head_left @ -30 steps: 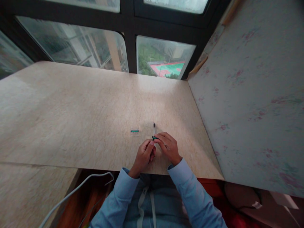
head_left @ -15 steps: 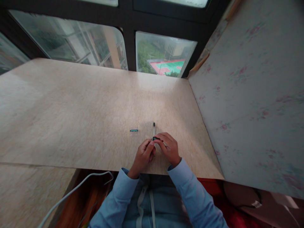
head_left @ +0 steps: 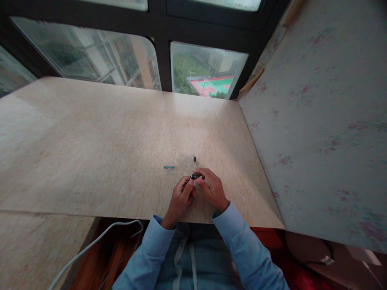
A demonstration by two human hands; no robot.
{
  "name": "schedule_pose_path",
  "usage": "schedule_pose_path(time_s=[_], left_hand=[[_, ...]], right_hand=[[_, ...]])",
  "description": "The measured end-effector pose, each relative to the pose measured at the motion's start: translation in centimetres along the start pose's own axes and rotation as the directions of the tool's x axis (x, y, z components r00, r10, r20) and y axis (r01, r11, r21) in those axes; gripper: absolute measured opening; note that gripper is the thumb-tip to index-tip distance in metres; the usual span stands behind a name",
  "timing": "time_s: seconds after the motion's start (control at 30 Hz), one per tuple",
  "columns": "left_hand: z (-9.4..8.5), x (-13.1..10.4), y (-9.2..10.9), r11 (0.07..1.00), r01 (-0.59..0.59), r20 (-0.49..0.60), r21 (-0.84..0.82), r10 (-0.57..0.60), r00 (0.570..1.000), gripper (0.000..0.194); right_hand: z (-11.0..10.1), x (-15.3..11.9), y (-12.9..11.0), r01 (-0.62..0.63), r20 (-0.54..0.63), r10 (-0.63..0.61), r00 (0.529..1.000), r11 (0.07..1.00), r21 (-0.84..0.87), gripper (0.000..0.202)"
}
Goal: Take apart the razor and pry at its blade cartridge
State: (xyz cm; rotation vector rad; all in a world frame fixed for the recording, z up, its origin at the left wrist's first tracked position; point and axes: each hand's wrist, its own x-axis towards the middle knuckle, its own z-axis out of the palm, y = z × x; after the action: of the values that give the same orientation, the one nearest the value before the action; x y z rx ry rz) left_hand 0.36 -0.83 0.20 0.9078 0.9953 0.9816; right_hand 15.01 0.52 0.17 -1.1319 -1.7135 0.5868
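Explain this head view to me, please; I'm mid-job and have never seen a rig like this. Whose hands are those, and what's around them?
There is no machine here: these are a person's two bare hands, seen by a camera worn on their head, looking forward and down. The left hand and right hand meet near the front edge of a marble-patterned tabletop. Their fingertips hold a small dark piece, too small to identify surely. Just beyond the hands lies a slim item with a dark tip, partly hidden by them. To its left is a small dark-and-green bar. Behind the tabletop is a dark-framed window; to the right, a floral-patterned wall.
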Motion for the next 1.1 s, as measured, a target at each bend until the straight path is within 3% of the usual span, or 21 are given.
schedule_pose_path(time_s=[0.1, 0.2, 0.3, 0.37, 0.43, 0.5, 0.67, 0.77, 0.93, 1.1], left_hand=[[0.1, -0.1, 0.1, 0.997, 0.007, -0.048, -0.072, -0.011, 0.999, 0.04], [0.2, -0.4, 0.3, 0.994, 0.001, -0.086, -0.108, -0.01, 0.996, 0.039], [0.2, -0.8, 0.2, 0.993, -0.028, -0.12, -0.116, 0.014, 0.993, 0.038], [0.1, -1.0, 0.1, 0.992, -0.045, -0.134, -0.122, 0.029, 0.991, 0.039], [0.0, -1.2, -0.1, 0.989, -0.049, -0.132, -0.14, 0.031, 0.991, 0.038], [0.0, -1.3, -0.2, 0.985, -0.045, -0.119, -0.164, 0.026, 0.993, 0.038], [-0.2, -1.1, -0.4, 0.981, -0.051, -0.099, -0.187, 0.033, 0.995, 0.038], [-0.2, -1.1, -0.5, 0.98, -0.05, -0.093, -0.194, 0.032, 0.995, 0.038], [-0.2, -1.0, -0.5, 0.98, -0.042, -0.086, -0.193, 0.026, 0.996, 0.039], [-0.1, -1.0, -0.4, 0.984, -0.048, -0.088, -0.173, 0.033, 0.996, 0.041]], right_hand=[[-0.1, 0.1, 0.2, -0.148, -0.11, 0.149, 0.983, 0.989, 0.017, 0.034], [0.2, 0.3, 0.2, -0.32, -0.122, 0.305, 0.945, 0.938, -0.132, 0.034], [1.1, 0.9, -0.3, -0.299, 0.016, 0.329, 0.944, 0.878, -0.374, 0.032], [1.6, 1.5, -0.7, -0.255, 0.073, 0.336, 0.939, 0.823, -0.507, 0.02], [1.9, 2.3, -0.9, -0.251, 0.092, 0.367, 0.926, 0.778, -0.576, 0.003], [1.8, 2.9, -0.9, -0.278, 0.088, 0.399, 0.913, 0.765, -0.581, 0.013], [0.4, 3.0, 0.0, -0.368, 0.128, 0.433, 0.892, 0.862, -0.348, 0.015], [-0.8, 2.1, 0.1, -0.469, 0.141, 0.477, 0.867, 0.879, -0.092, 0.017], [-2.2, 0.4, -1.9, -0.568, 0.061, 0.598, 0.799, 0.716, 0.406, 0.029], [-2.2, -1.0, -4.0, -0.566, 0.091, 0.666, 0.74, 0.545, 0.618, 0.038]])
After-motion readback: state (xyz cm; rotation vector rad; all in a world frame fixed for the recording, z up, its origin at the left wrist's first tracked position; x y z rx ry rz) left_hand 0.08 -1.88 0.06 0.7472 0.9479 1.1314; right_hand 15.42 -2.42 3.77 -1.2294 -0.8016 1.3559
